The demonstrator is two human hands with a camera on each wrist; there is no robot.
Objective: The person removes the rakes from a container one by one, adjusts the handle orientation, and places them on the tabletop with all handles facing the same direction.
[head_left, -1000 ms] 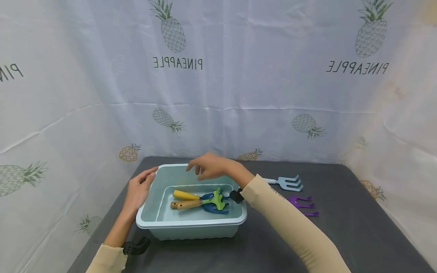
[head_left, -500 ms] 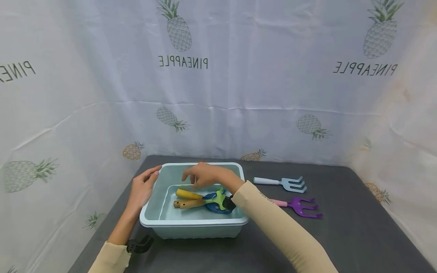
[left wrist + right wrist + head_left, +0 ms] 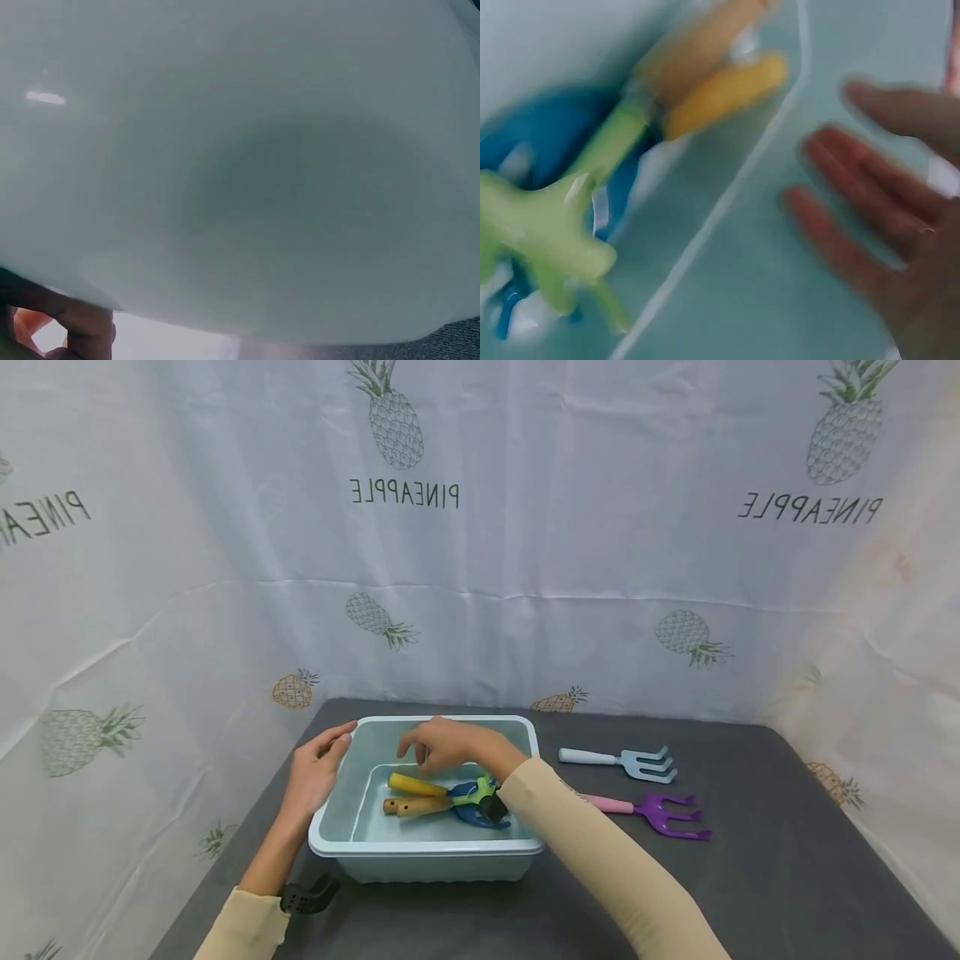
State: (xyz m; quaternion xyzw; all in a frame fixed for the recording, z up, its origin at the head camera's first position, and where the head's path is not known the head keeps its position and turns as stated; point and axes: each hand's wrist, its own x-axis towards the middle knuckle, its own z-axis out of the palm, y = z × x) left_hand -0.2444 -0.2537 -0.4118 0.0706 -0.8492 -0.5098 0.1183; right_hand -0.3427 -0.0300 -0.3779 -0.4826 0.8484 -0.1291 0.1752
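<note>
My left hand lies along the left rim of a pale green plastic basin, with relaxed fingers reaching toward its far left corner. In the left wrist view the basin's outer wall fills most of the frame, and fingers show at the lower left. My right hand hovers inside the basin, fingers loosely bent and nothing between them. Below it lie garden tools: a yellow handle, wooden handles, a green rake head and blue tool heads partly covered by the wrist strap.
To the right of the basin, a light blue hand rake and a purple hand rake with a pink handle lie on the dark grey table. A pineapple-print cloth encloses the back and sides.
My right hand has dipped lower and slightly left over the tools, uncovering the rakes' handles on the table. The left hand keeps its place at the rim; the view has shifted slightly.
</note>
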